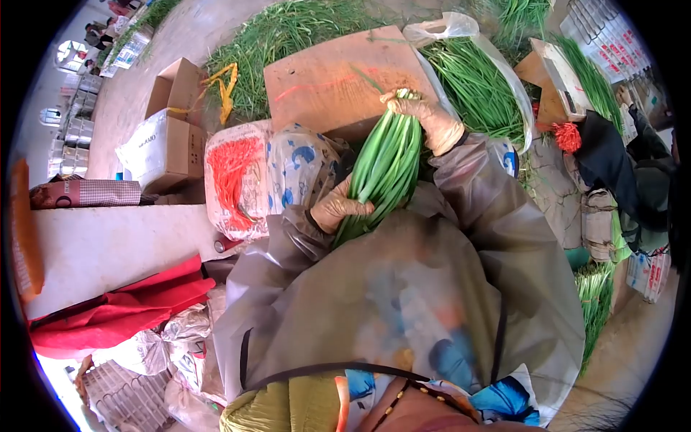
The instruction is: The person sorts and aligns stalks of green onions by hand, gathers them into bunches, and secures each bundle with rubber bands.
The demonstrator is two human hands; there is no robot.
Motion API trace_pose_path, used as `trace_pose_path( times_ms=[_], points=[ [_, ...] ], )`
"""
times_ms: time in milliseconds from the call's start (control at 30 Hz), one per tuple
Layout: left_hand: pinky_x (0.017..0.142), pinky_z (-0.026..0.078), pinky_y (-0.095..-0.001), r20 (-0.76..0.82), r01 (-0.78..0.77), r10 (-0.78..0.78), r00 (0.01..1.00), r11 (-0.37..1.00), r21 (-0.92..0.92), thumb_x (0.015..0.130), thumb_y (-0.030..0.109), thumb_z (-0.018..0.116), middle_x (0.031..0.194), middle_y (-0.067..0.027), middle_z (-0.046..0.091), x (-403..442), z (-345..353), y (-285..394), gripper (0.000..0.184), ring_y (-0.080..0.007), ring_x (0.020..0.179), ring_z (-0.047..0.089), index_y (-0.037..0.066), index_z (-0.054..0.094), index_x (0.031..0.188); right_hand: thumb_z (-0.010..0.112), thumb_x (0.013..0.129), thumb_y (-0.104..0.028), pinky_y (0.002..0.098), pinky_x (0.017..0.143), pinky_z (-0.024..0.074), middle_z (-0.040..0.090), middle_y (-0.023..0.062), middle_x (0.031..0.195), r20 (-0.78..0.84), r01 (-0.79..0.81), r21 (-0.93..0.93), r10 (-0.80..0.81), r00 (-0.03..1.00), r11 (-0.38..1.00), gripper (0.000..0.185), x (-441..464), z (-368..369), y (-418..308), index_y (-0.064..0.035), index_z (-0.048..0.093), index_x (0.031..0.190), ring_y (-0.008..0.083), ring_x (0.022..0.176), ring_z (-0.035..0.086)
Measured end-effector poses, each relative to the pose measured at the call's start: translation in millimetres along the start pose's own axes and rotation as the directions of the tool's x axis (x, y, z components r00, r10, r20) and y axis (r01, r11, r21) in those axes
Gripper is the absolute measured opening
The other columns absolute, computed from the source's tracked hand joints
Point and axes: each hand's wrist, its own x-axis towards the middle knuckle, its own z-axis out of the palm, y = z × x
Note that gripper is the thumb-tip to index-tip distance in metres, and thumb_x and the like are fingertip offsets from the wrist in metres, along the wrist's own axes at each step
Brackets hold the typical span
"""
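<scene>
A thick bunch of green chives [389,158] is tilted in front of my chest, its pale cut ends at the top and its leaves hanging toward my lap. My left hand [338,207], in a tan glove, is wrapped round the lower leaves with its thumb across the front. Up at the pale ends, my gloved right hand [434,124] is closed round the bunch. Just beyond the hands lies a worn brown board [338,75]. Right of the board, an open plastic bag [524,93] holds more loose chives [475,90].
Red ties [234,173] hang over a white sack [216,201] on the left, near a patterned plastic bag [299,162]. Farther left are cardboard boxes [183,147] and a white tabletop [122,245]. A heap of greens [266,54] covers the floor behind the board.
</scene>
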Motion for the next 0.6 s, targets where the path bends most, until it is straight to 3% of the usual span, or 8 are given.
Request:
trace_pose_path(
  times_ms=[100, 200, 267, 367, 400, 467, 533, 600],
  points=[
    [0.097, 0.037, -0.0342, -0.044, -0.061, 0.054, 0.998, 0.984, -0.170, 0.085, 0.036, 0.057, 0.126, -0.0102, 0.050, 3.9, 6.9, 7.2, 0.063, -0.0211, 0.115, 0.048, 0.003, 0.036, 0.134, 0.068, 0.076, -0.017, 0.0250, 0.073, 0.0435, 0.059, -0.0002, 0.082, -0.015, 0.058, 0.004, -0.058, 0.998, 0.998, 0.027, -6.4, 5.8, -9.4, -0.0045, 0.062, 0.099, 0.0104, 0.078, 0.056],
    [0.090, 0.041, -0.0289, -0.134, -0.226, 0.228, 0.964, 0.974, 0.031, 0.086, 0.024, 0.058, 0.114, -0.0049, 0.056, 23.5, 4.4, 27.8, 0.040, -0.0143, 0.105, 0.051, 0.005, 0.049, 0.121, 0.063, 0.074, -0.012, 0.0265, 0.079, 0.0447, 0.061, 0.0048, 0.086, 0.014, 0.208, 0.002, -0.208, 0.978, 0.978, 0.023, -10.6, 5.9, -26.5, -0.0024, 0.061, 0.095, 0.0151, 0.087, 0.058],
    [0.084, 0.043, -0.0281, -0.195, -0.270, 0.262, 0.945, 0.963, -0.013, 0.086, 0.021, 0.057, 0.103, -0.0040, 0.058, 27.1, 8.6, 31.9, 0.029, -0.0131, 0.095, 0.053, 0.004, 0.053, 0.109, 0.063, 0.074, -0.012, 0.0281, 0.080, 0.0456, 0.061, 0.0068, 0.088, 0.034, 0.310, 0.008, -0.310, 0.950, 0.951, 0.020, -12.8, 0.8, -35.5, -0.0019, 0.060, 0.092, 0.0173, 0.089, 0.059],
    [0.079, 0.044, -0.0293, 0.001, -0.260, 0.268, 0.963, 0.935, -0.239, 0.085, 0.021, 0.056, 0.102, -0.0058, 0.056, 26.6, 8.0, 39.0, 0.020, -0.0147, 0.088, 0.053, 0.004, 0.054, 0.097, 0.065, 0.074, -0.009, 0.0279, 0.079, 0.0458, 0.064, 0.0090, 0.090, -0.015, 0.305, -0.083, -0.307, 0.951, 0.949, 0.020, -16.6, -4.8, -44.8, -0.0008, 0.060, 0.092, 0.0174, 0.084, 0.060],
    [0.079, 0.044, -0.0307, 0.091, -0.249, 0.282, 0.955, 0.930, -0.270, 0.084, 0.027, 0.058, 0.108, -0.0079, 0.054, 28.7, 11.7, 44.3, 0.036, -0.0152, 0.090, 0.053, 0.001, 0.053, 0.107, 0.065, 0.073, -0.011, 0.0282, 0.078, 0.0461, 0.063, 0.0084, 0.088, -0.040, 0.308, -0.092, -0.313, 0.949, 0.947, 0.021, -17.4, -3.9, -45.7, -0.0019, 0.060, 0.092, 0.0170, 0.083, 0.060],
    [0.086, 0.043, -0.0317, 0.045, -0.297, 0.326, 0.944, 0.903, -0.310, 0.082, 0.033, 0.059, 0.116, -0.0117, 0.053, 21.0, 35.8, 54.6, 0.056, -0.0171, 0.098, 0.053, -0.004, 0.046, 0.121, 0.066, 0.074, -0.011, 0.0279, 0.077, 0.0463, 0.064, 0.0086, 0.087, -0.068, 0.322, -0.085, -0.328, 0.942, 0.943, 0.023, -20.4, -4.5, -51.5, -0.0009, 0.060, 0.093, 0.0166, 0.082, 0.060],
    [0.097, 0.037, -0.0309, 0.142, -0.223, 0.274, 0.951, 0.928, -0.297, 0.081, 0.037, 0.061, 0.127, -0.0179, 0.048, 14.1, 11.0, 44.7, 0.070, -0.0215, 0.112, 0.048, -0.008, 0.037, 0.128, 0.066, 0.075, -0.010, 0.0278, 0.078, 0.0469, 0.064, 0.0082, 0.087, -0.062, 0.388, -0.123, -0.398, 0.916, 0.913, 0.026, -22.1, -11.3, -68.1, 0.0006, 0.058, 0.097, 0.0164, 0.081, 0.061],
    [0.096, 0.038, -0.0320, 0.147, -0.247, 0.282, 0.948, 0.945, -0.215, 0.083, 0.035, 0.060, 0.126, -0.0186, 0.048, 11.3, -11.3, 31.4, 0.065, -0.0228, 0.112, 0.049, -0.008, 0.039, 0.127, 0.064, 0.078, -0.007, 0.0279, 0.079, 0.0470, 0.065, 0.0086, 0.090, -0.043, 0.480, -0.271, -0.509, 0.860, 0.834, 0.024, -22.5, -29.5, -93.3, 0.0011, 0.057, 0.099, 0.0159, 0.084, 0.061]
  ],
)
